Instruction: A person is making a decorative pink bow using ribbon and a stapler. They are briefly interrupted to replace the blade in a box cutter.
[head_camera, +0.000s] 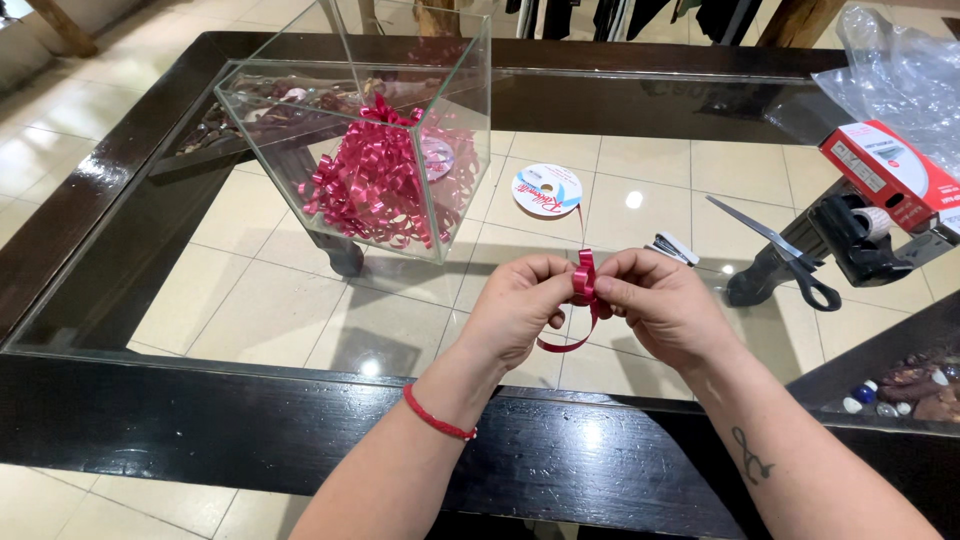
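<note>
Left hand and right hand are held together above the near middle of the glass tabletop, both pinched narrow on a looped red ribbon; thumbs and forefingers are closed on the loops, one ribbon tail is curled below between the hands. A thin strand is run from the loops up to the ribbon spool, laid flat on the glass just beyond the hands. A red cord bracelet is worn on the left wrist; both forearms are angled in from the near edge. Far left, a clear glass box is tilted on the table, open at the top; a pile of finished red ribbon bows is kept inside it, heaped against its right wall. A small stapler is seen just right of the hands, partly hidden. Scissors with black handles are laid further right, blades pointed far-left. A black tape dispenser is set beside them, and a red and white carton is placed at the far right under crumpled clear plastic. The glass is set in a dark wooden frame; small stones are visible in recesses at the near right and far left. Pale floor tiles are seen through the glass.
</note>
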